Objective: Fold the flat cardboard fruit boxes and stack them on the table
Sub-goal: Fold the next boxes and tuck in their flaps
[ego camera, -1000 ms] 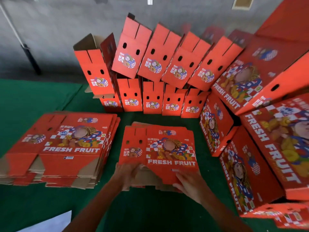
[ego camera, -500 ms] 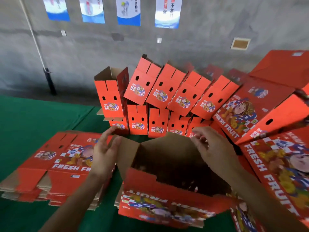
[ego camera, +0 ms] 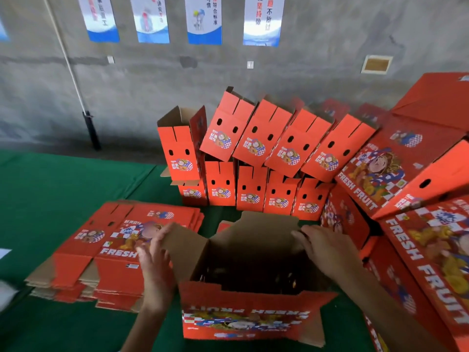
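Observation:
A red fruit box (ego camera: 250, 313) stands opened into a tube on the green table (ego camera: 45, 199) in front of me, brown inside showing, its printed near flap hanging toward me upside down. My left hand (ego camera: 154, 260) grips the left side flap, fingers curled over its top edge. My right hand (ego camera: 322, 247) holds the upper right edge of the box beside the raised far flap. A stack of flat red boxes (ego camera: 114, 247) lies to the left, printed FRESH FRUIT.
Folded red boxes (ego camera: 253, 158) are stacked in two rows against the grey wall at the back. More large folded boxes (ego camera: 418, 224) are piled at the right. A dark pole (ego camera: 90, 128) leans at the wall on the left.
One second ago both hands held a flat box on the table. It has since been lifted and pulled open into a tube, and my view has tilted up toward the wall.

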`<state>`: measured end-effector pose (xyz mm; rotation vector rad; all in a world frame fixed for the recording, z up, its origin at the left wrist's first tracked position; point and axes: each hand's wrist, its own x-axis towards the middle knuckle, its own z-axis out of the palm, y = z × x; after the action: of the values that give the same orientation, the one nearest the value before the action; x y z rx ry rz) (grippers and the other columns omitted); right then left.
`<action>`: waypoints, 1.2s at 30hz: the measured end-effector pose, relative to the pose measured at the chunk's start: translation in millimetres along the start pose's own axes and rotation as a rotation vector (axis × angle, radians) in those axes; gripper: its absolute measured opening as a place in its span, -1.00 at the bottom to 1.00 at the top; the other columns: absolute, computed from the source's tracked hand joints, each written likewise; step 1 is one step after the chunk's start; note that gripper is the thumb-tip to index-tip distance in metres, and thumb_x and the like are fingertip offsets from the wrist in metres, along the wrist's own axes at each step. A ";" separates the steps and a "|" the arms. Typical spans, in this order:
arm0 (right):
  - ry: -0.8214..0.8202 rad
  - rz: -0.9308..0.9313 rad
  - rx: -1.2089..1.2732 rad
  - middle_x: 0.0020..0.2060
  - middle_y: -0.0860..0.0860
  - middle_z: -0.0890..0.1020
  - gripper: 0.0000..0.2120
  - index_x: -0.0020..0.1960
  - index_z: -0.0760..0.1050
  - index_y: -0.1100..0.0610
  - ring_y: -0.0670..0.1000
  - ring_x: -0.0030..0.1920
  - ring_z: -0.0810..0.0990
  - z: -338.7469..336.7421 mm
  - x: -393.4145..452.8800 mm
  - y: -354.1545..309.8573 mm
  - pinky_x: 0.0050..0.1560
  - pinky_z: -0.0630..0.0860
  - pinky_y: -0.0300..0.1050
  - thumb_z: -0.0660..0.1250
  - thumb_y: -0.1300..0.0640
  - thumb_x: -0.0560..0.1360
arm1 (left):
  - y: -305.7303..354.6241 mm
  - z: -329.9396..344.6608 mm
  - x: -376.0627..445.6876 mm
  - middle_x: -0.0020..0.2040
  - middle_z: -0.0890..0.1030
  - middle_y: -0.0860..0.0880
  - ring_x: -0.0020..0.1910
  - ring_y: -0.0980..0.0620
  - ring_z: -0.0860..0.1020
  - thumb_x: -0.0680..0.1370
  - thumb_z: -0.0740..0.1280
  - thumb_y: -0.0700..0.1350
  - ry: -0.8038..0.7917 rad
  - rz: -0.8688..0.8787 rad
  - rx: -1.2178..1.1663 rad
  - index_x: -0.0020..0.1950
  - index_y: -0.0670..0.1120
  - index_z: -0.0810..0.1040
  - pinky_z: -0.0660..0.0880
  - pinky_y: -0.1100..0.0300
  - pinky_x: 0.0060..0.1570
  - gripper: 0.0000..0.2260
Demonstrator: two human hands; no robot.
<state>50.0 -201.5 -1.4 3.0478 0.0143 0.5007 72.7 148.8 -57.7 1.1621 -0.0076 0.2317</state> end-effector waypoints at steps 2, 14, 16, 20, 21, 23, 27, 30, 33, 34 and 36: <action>-0.001 0.015 -0.018 -0.26 -0.13 0.53 -0.59 -0.10 0.44 -0.09 -0.11 -0.28 0.55 1.6 5.7 -5.7 -0.35 0.35 -0.18 -0.03 -0.27 0.68 | -6.0 -5.4 -14.4 0.47 0.49 0.04 0.44 0.09 0.45 0.50 0.23 0.42 -0.027 0.069 0.043 0.60 0.02 0.30 0.42 0.25 0.33 -0.23; -0.152 0.258 0.410 -0.02 -0.09 0.63 -0.79 0.16 0.58 0.02 -0.14 -0.08 0.57 -15.1 10.0 35.1 -0.15 0.42 -0.20 0.36 -0.08 0.62 | -26.9 9.9 -5.5 0.56 0.34 0.12 0.53 0.09 0.33 0.63 0.32 0.08 -0.025 0.177 0.762 0.62 0.15 0.22 0.38 -0.09 0.47 -0.42; -0.119 0.312 0.600 -0.03 -0.11 0.63 -0.80 0.12 0.57 0.02 -0.21 -0.10 0.56 -16.4 3.8 32.9 -0.16 0.41 -0.24 0.36 -0.09 0.61 | -28.4 15.7 -2.9 0.61 0.28 0.06 0.56 0.03 0.28 0.62 0.37 -0.05 -0.035 0.231 0.845 0.64 0.16 0.15 0.32 -0.11 0.51 -0.35; -0.068 0.183 0.904 -0.27 -0.04 0.65 -0.68 -0.05 0.62 -0.02 -0.08 -0.37 0.57 -17.2 -14.1 5.0 -0.28 0.43 -0.21 0.22 -0.19 0.64 | -30.3 36.4 0.4 0.67 0.13 -0.01 0.48 -0.16 0.39 0.58 0.40 -0.22 -0.074 0.277 0.945 0.65 0.26 -0.05 0.44 -0.01 0.25 -0.15; -0.060 0.127 0.903 -0.19 -0.07 0.68 -0.70 0.01 0.64 -0.05 -0.10 -0.32 0.61 -13.3 -17.2 0.9 -0.24 0.47 -0.20 0.19 -0.16 0.66 | -32.2 38.0 1.0 0.67 0.12 0.00 0.46 -0.19 0.43 0.58 0.39 -0.23 -0.079 0.296 0.957 0.65 0.29 -0.09 0.48 0.04 0.15 -0.12; -0.045 0.022 0.883 -0.03 -0.22 0.69 -0.75 0.22 0.61 -0.13 -0.10 -0.20 0.64 -2.3 -18.9 -1.0 -0.18 0.53 -0.21 0.18 -0.07 0.69 | -34.5 37.2 1.4 0.65 0.14 0.10 0.41 -0.14 0.47 0.57 0.40 -0.26 -0.077 0.323 0.946 0.64 0.30 -0.15 0.51 0.02 0.10 -0.06; 0.065 -0.129 0.691 0.23 -0.19 0.56 -0.60 0.46 0.44 -0.24 -0.13 0.16 0.53 28.7 -20.8 0.2 0.17 0.52 -0.06 0.29 0.08 0.68 | -40.4 32.5 2.7 0.53 0.23 0.44 0.39 0.35 0.37 0.62 0.36 -0.20 -0.231 0.380 0.880 0.67 0.20 -0.06 0.45 0.10 0.29 -0.19; 0.097 -0.131 0.582 0.65 -0.15 0.07 -0.22 0.63 0.11 -0.23 -0.09 0.62 0.07 52.1 -22.4 -10.7 0.57 0.11 0.02 0.46 0.06 0.57 | -52.4 29.0 6.1 0.53 0.38 0.26 0.58 0.16 0.26 0.68 0.23 0.09 -0.409 0.517 0.993 0.52 0.20 0.42 0.36 0.06 0.44 -0.61; 0.105 0.117 0.812 0.64 -0.26 -0.10 0.10 0.64 -0.21 -0.25 -0.22 0.62 -0.10 62.3 -17.5 -18.8 0.56 0.03 -0.02 0.56 0.01 0.47 | -54.4 29.5 8.8 0.45 0.46 0.26 0.58 0.21 0.20 0.65 0.14 0.25 -0.391 0.462 1.079 0.30 0.17 0.63 0.34 0.12 0.43 -0.62; 0.074 0.143 0.868 0.61 -0.34 -0.05 0.09 0.63 -0.22 -0.30 -0.29 0.59 -0.07 63.1 -16.4 -18.9 0.55 0.05 -0.06 0.55 -0.04 0.47 | -53.7 30.8 10.0 0.42 0.50 0.23 0.57 0.19 0.24 0.65 0.15 0.23 -0.378 0.471 1.074 0.25 0.12 0.66 0.35 0.13 0.42 -0.62; 0.011 0.112 0.935 0.52 -0.47 0.12 -0.15 0.58 -0.03 -0.41 -0.36 0.54 0.06 62.9 -20.4 -17.2 0.53 0.17 -0.12 0.46 -0.23 0.50 | -51.8 33.4 12.1 0.35 0.57 0.13 0.52 0.08 0.36 0.65 0.21 0.14 -0.348 0.504 1.059 0.17 0.02 0.71 0.40 0.08 0.39 -0.66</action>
<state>50.8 -187.8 -68.3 3.9724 0.1077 0.6642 97.9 101.1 -89.9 2.2412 -0.5453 0.5057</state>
